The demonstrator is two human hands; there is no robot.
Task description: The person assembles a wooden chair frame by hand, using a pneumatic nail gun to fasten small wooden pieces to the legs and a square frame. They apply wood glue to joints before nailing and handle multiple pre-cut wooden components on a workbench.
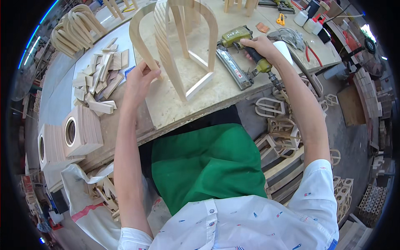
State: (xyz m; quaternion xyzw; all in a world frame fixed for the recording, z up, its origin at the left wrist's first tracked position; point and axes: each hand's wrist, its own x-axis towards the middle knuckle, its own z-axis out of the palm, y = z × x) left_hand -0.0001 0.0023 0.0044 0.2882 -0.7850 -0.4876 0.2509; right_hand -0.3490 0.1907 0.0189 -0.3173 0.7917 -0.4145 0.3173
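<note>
On the bench in front of me stands a pale wooden frame (170, 62) made of bent arches, joined low down by short crosspieces. My left hand (141, 81) pinches the foot of its left arch between thumb and fingers. To the right of the frame, my right hand (264, 49) is wrapped around the black grip of an olive-green air nail gun (234, 36). The gun's silver magazine lies along the bench top, apart from the frame. An air hose fitting (275, 80) hangs from the grip's end. The fingers under the grip are partly hidden.
Loose wood offcuts (102, 77) are heaped on the left, near stacked square blocks with round holes (85, 131). More bent arches (77, 29) stand at the back left. Red-handled pliers (312, 54), a grey cloth (288, 38) and white bottles (301, 18) lie right. Frames (270, 107) crowd the floor.
</note>
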